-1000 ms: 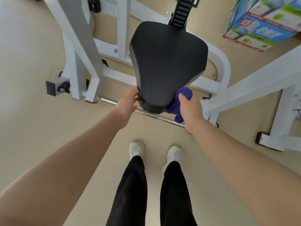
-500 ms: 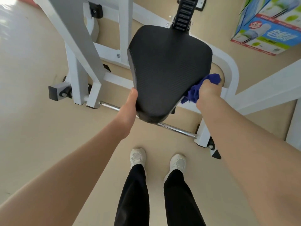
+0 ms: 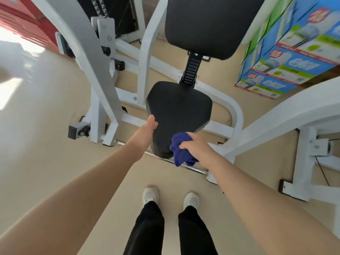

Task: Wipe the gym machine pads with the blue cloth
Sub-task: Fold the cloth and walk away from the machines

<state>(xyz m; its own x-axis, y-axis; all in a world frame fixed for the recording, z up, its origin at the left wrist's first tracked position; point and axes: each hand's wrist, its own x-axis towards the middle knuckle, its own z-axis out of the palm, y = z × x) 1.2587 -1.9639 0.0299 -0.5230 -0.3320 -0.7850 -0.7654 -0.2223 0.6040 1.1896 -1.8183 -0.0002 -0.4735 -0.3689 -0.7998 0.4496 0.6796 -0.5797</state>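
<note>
A black seat pad of a white gym machine sits in the middle of the head view. Above it stands a black back pad on a notched black post. My right hand grips a bunched blue cloth against the pad's front right corner. My left hand rests against the seat pad's left edge with its fingers straight.
White frame tubes rise left of the seat, and another white beam crosses at the right. A chrome bar runs under the seat's front. A blue and green printed box stands at the upper right. My white shoes stand on the beige floor.
My right hand has carried the cloth from the seat's right side back to its front right corner. The view has tilted up, bringing the back pad into sight. My left hand stays on the left edge.
</note>
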